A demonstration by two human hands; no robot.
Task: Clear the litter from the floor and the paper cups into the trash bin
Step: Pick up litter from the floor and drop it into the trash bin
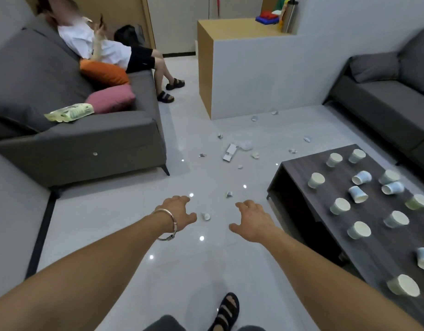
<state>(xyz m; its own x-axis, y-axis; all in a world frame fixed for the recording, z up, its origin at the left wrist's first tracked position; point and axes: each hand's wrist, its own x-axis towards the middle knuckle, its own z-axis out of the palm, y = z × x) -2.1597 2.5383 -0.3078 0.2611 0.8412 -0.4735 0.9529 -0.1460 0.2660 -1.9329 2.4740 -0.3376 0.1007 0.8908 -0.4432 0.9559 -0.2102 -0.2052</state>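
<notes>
Litter lies scattered over the pale tiled floor: a flattened white carton (230,152), a clear crumpled plastic piece (246,145), and several small scraps such as one (205,216) between my hands and another (229,194) farther off. Several paper cups (316,180) stand or lie tipped on the dark coffee table (299,185) at the right. My left hand (180,212) and my right hand (254,219) reach forward above the floor, fingers loose and holding nothing. No trash bin shows.
A grey sofa (86,144) at the left carries a green packet (70,112), cushions and a seated person (103,47). A second grey sofa (385,101) stands at the right. A wood-and-white partition (254,75) stands ahead. My sandalled foot (226,311) is at the bottom.
</notes>
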